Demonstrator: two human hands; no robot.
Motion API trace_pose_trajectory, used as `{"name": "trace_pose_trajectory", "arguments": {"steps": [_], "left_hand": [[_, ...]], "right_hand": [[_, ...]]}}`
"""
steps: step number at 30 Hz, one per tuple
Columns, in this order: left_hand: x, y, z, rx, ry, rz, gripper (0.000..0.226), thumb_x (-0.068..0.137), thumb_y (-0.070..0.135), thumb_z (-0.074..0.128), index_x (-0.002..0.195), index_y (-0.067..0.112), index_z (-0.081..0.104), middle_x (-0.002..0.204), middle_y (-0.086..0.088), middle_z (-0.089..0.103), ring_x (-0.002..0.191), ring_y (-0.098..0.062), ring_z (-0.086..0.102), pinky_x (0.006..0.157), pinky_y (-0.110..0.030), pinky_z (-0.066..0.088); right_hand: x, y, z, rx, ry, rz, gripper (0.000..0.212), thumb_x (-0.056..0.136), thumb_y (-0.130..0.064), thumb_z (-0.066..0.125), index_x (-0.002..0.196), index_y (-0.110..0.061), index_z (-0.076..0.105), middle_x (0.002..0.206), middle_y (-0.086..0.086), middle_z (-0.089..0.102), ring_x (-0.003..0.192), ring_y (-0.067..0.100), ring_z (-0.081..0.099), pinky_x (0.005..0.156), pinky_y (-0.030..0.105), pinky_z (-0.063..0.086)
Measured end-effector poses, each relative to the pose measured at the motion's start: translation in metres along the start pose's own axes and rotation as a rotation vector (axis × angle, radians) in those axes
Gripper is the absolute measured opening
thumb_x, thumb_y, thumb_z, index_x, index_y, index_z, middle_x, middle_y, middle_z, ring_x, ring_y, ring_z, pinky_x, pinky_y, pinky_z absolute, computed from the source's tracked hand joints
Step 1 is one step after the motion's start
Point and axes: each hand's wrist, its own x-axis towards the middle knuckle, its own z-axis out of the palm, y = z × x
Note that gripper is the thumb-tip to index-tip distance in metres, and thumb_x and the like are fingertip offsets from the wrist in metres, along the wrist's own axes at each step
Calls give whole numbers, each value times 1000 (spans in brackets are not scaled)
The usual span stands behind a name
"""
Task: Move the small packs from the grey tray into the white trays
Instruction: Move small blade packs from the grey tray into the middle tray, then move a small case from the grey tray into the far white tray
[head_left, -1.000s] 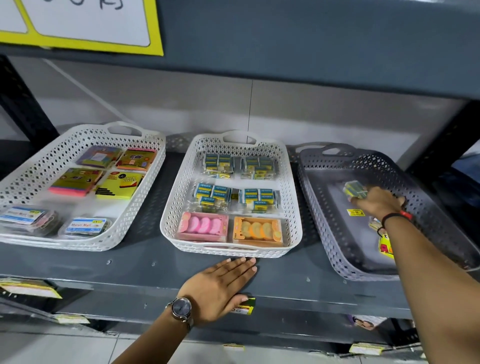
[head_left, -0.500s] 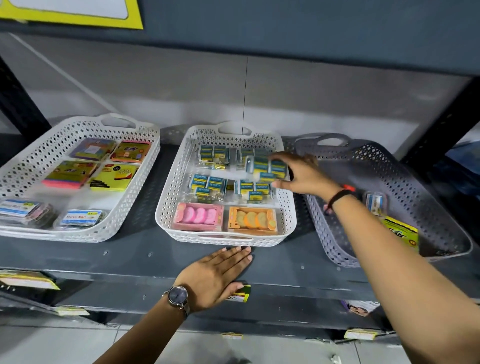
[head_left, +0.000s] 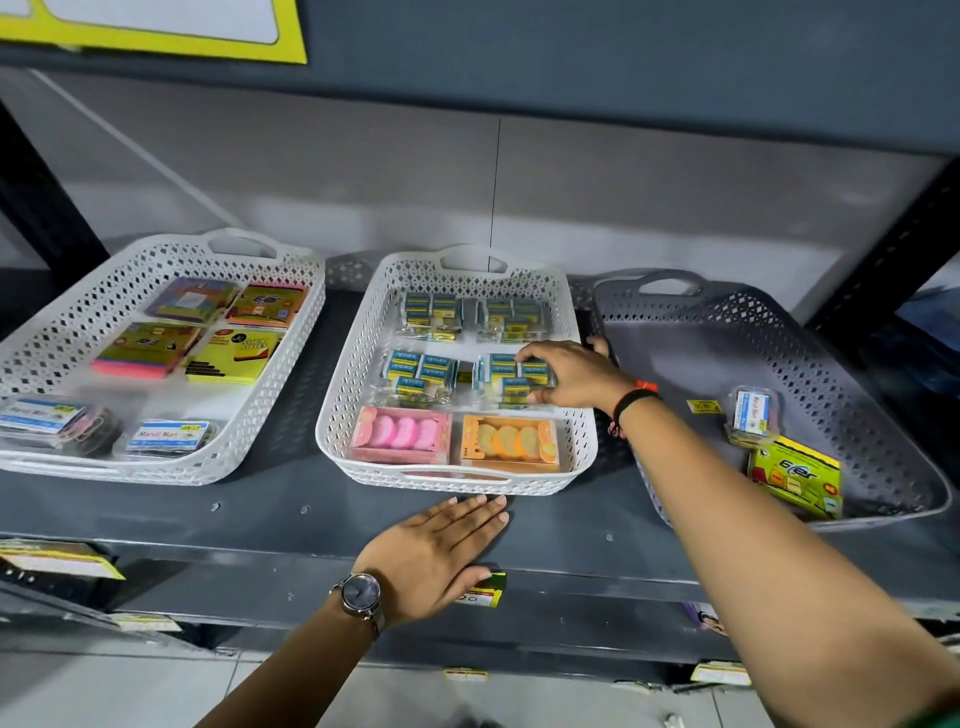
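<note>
My right hand (head_left: 576, 376) reaches over the middle white tray (head_left: 457, 480), with its fingers closed on a blue and yellow eraser pack (head_left: 506, 375) set down in the tray's middle row at the right. My left hand (head_left: 436, 556) lies flat and open on the shelf just in front of that tray. On the right, the grey tray (head_left: 701, 353) holds a clear pack with a blue label (head_left: 752, 413), a yellow pack (head_left: 795, 478) and a small yellow tag (head_left: 704, 406). The left white tray (head_left: 104, 470) holds sticky-note pads and clear labelled packs.
All three trays sit side by side on a dark grey shelf (head_left: 260, 509), with a grey wall behind and another shelf overhead. The middle tray also holds a pink eraser box (head_left: 400, 434) and an orange one (head_left: 511, 441). Price tags hang along the shelf's front edge.
My right hand picked an eraser pack out of the grey tray, carried it left, and lowered it into the middle white tray. The left hand stayed flat on the shelf.
</note>
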Motion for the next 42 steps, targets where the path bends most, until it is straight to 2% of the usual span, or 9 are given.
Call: {"name": "trace_pose_trajectory", "arguments": {"steps": [6,12,17,22,29,34,38,40,42], "left_hand": [[0,-1,0,16,14,8,53,99,42,7,132,16,39,131,0,58,118,-13,58,111,-24,10],[0,0,0,-1,38,15,52,100,42,9,132,15,41,131,-1,59,117,-14,59,111,-24,11],[1,-1,-2,-9,29,28,61,100,42,11,127,14,57,130,-2,59,116,-16,59,111,-24,12],[0,0,-2,-28,30,12,53,100,43,11,131,15,44,130,0,59,116,-15,59,111,-23,12],[0,1,-2,-34,57,6,51,100,42,9,130,16,41,128,0,61,115,-14,61,110,-22,12],[0,0,-1,-32,50,5,52,100,42,9,131,16,41,129,0,60,115,-14,60,111,-22,12],[0,0,2,-25,48,10,52,100,42,9,131,16,40,130,0,60,116,-14,60,111,-22,11],[0,-1,3,-23,48,15,52,100,42,9,132,16,39,130,0,59,116,-14,60,111,-22,11],[-1,-1,3,-29,44,16,52,100,42,8,132,16,40,130,0,60,116,-14,60,111,-22,11]], "right_hand": [[1,0,3,-18,42,-9,55,77,-34,69,128,-28,48,145,-6,44,132,18,41,97,40,27],[-14,10,-10,212,122,14,49,79,-30,69,125,-23,53,144,0,45,133,21,41,113,46,27],[-48,63,-30,244,398,501,31,88,-32,56,108,-10,61,114,17,65,105,33,62,94,47,50],[-78,134,-19,111,153,886,70,78,-47,62,133,-7,44,144,25,39,132,40,39,107,50,39],[-81,181,-21,68,-6,757,44,90,-9,42,135,-10,46,144,18,43,126,35,48,107,39,38],[-80,164,-21,163,-18,711,20,80,-8,62,96,4,63,96,22,71,93,34,67,83,36,51],[-76,143,-29,259,-71,707,21,74,-12,74,66,-6,56,62,9,60,57,22,60,49,20,43],[-76,133,-38,126,-93,671,24,71,-18,77,65,-9,56,77,13,61,71,26,58,52,20,40],[-76,131,-41,86,-100,600,43,68,-19,79,105,-5,62,115,17,61,105,29,58,81,25,46]]}}
